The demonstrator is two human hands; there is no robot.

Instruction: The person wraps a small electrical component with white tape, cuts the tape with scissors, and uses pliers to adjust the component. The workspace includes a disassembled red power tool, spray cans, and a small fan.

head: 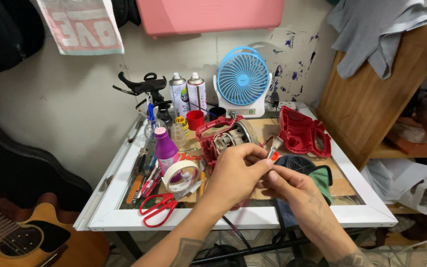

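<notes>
1. The left hand [233, 170] is closed, its thumb and fingers pinched around a small slim grey metal tool [274, 146]. What shows of the tool is its flat, brush-like tip, which pokes up and to the right out of the pinch, so its long axis runs from lower left to upper right.
2. The right hand [292, 185] sits just to the right of that pinch and slightly below it, touching the left fingers. Its fingertips are closed on a tiny orange-red piece [275, 156] at the foot of the tool. I cannot tell whether that piece belongs to the tool or is separate.
3. Both hands meet at the tool, but the left one carries it.
4. Just beyond the grip, up and to the left, lies an opened red plastic motor housing [223, 137] with the pale motor parts sitting inside its shell.
5. Up and to the right of the grip rests the detached red plastic cover half [303, 132].
6. Left of the grip are a roll of cream masking tape [181, 174], red-handled scissors [158, 206] and a purple bottle [166, 151].
7. Farther back a small red cup [195, 119] stands; its contents are hidden.
</notes>
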